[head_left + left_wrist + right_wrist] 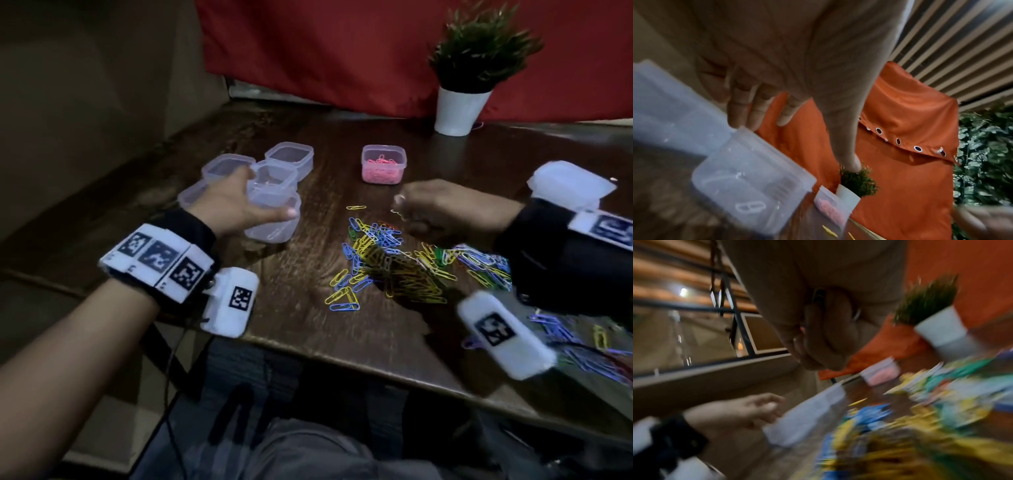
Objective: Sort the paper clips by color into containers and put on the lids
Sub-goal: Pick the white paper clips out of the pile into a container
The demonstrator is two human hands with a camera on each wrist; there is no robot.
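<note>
One pink box (pixel 384 164) is filled. Left hand (pixel 228 202) is spread over a clear box (pixel 272 219); right hand (pixel 432 207), curled, pinches a pale clip (pixel 396 213). Drop it in gently.

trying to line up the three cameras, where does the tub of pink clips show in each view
Head: the pink clip tub sits upper middle, beyond the clip pile.
Left wrist: bottom centre, just left of the white plant pot.
Right wrist: right of centre, blurred, below and left of the pot.
Shared landmark: the white plant pot.
</note>
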